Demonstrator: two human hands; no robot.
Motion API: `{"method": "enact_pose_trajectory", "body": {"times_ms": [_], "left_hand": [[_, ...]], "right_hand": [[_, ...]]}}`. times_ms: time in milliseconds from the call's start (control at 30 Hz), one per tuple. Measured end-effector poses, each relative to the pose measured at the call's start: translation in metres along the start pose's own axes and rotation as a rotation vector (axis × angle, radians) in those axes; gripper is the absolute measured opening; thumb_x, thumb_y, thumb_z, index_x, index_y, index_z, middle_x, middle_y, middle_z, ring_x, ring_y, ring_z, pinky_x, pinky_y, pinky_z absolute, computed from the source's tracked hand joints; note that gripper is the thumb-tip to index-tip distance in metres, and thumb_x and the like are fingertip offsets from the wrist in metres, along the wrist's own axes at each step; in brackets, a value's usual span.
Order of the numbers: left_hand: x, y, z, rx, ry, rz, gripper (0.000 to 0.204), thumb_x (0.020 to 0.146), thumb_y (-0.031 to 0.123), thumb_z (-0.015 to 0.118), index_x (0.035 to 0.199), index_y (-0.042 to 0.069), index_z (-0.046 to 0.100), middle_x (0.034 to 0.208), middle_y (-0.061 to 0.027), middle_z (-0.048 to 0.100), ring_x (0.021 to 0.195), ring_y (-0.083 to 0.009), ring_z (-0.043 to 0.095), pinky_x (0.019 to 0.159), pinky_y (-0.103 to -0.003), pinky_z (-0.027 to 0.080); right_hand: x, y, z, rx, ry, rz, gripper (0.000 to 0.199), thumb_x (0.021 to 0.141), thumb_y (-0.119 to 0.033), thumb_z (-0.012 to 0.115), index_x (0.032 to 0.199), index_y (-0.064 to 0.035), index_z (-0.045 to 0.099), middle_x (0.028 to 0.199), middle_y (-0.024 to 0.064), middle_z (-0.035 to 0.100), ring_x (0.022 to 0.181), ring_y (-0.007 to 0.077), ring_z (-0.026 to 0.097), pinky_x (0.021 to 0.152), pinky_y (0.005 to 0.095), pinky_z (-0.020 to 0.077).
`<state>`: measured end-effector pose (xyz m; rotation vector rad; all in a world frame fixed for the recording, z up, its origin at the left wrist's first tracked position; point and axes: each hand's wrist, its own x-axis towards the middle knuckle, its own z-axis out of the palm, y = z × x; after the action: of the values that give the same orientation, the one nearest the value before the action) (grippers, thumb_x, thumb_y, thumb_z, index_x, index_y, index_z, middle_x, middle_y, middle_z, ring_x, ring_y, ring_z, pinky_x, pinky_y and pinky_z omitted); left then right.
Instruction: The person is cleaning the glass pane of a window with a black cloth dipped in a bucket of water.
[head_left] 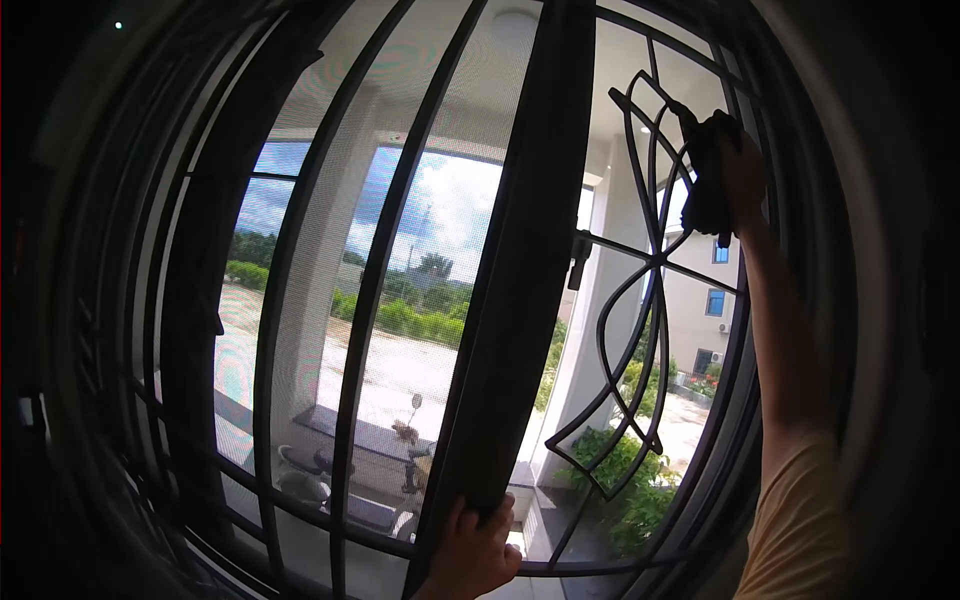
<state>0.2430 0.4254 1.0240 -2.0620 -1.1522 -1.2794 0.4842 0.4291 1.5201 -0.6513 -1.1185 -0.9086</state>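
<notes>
At the window | left hand [472, 552] fingers wrapped round dark metal sash frame [520, 260], low | right hand [735, 165] clenches dark cloth [705, 185] on black curved iron grille [640, 300], high | risk: overreach, cloth slips from grasp.

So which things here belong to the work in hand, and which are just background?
In hand:
left hand gripping the dark window frame post
right hand pressing a dark cloth on the curved ornamental grille

Background:
insect screen
parked scooter
shrubs
neighbouring house
</notes>
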Motion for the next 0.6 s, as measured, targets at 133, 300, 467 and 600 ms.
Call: {"method": "enact_pose_trajectory", "body": {"times_ms": [133, 300, 467, 600], "left_hand": [[0.003, 0.002, 0.003, 0.102, -0.005, 0.047, 0.043, 0.074, 0.031, 0.055, 0.108, 0.011, 0.071, 0.133, 0.0006, 0.054, 0.095, -0.0289, 0.049, 0.11, -0.057, 0.026], [0.003, 0.001, -0.002, 0.11, -0.035, 0.022, 0.042, 0.073, 0.031, 0.055, 0.107, 0.01, 0.071, 0.133, 0.0012, 0.052, 0.095, -0.0277, 0.049, 0.109, -0.053, 0.028], [0.003, -0.001, 0.003, 0.085, -0.024, 0.034, 0.041, 0.074, 0.031, 0.055, 0.107, 0.013, 0.071, 0.136, 0.0025, 0.051, 0.095, -0.0281, 0.049, 0.108, -0.056, 0.029], [0.005, -0.002, 0.0, 0.129, -0.03, 0.026, 0.041, 0.074, 0.031, 0.055, 0.107, 0.013, 0.071, 0.137, 0.0026, 0.05, 0.095, -0.0276, 0.049, 0.108, -0.056, 0.029]], "right_hand": [[0.019, -0.007, 0.016, -0.529, 0.251, -0.981, 0.028, 0.091, -0.03, 0.057, 0.109, -0.0081, 0.064, 0.093, 0.0097, 0.065, 0.084, 0.0259, 0.064, 0.074, 0.041, 0.0493], [0.001, 0.003, 0.018, -0.313, -0.123, -0.916, 0.016, 0.087, -0.015, 0.064, 0.097, -0.0027, 0.06, 0.09, 0.0129, 0.058, 0.079, 0.0294, 0.061, 0.068, 0.0401, 0.049], [0.013, -0.007, 0.028, -0.346, 0.156, -0.847, 0.023, 0.089, -0.02, 0.065, 0.11, -0.0109, 0.063, 0.101, 0.0083, 0.059, 0.099, 0.0307, 0.059, 0.073, 0.0368, 0.0543], [0.011, -0.043, 0.049, -0.605, -0.061, -0.576, 0.021, 0.092, -0.027, 0.059, 0.107, -0.0133, 0.066, 0.111, 0.0063, 0.06, 0.102, 0.0318, 0.06, 0.076, 0.0382, 0.0553]]}}
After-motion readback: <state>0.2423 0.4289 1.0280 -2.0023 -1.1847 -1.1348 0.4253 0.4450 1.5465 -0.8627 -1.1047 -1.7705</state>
